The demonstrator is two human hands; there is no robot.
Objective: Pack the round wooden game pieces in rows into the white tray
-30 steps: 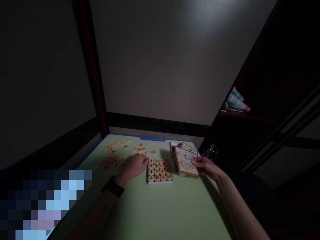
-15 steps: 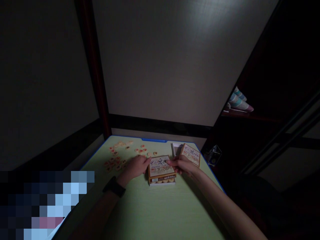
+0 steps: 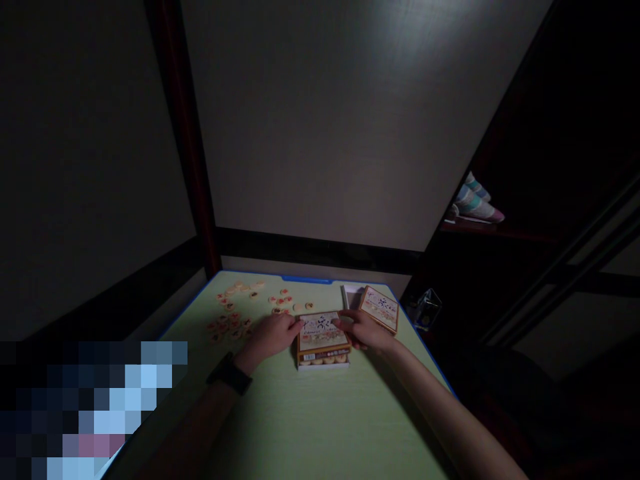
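Observation:
A printed cardboard lid (image 3: 323, 337) with Chinese characters lies over a white box tray (image 3: 324, 365) on the table. Round wooden Chinese chess pieces (image 3: 327, 359) show in the gap along the tray's near side. My left hand (image 3: 273, 333) grips the lid's left edge, thumb on top and the other fingers partly hidden. At the opposite edge my right hand (image 3: 365, 330) holds the lid, with its fingertips on the upper right corner. A dark watch or band (image 3: 230, 375) is on my left wrist.
Loose chess pieces (image 3: 233, 320) are scattered over the left and back of the green table (image 3: 300, 427), which has a blue rim. A second printed lid (image 3: 380, 308) leans on an open white tray (image 3: 353, 297) at the back right. A wall panel (image 3: 310, 133) stands behind.
My right fingers have shifted toward the lid's far right corner. The lid sits slightly lower over the tray. My left hand stays at the left edge.

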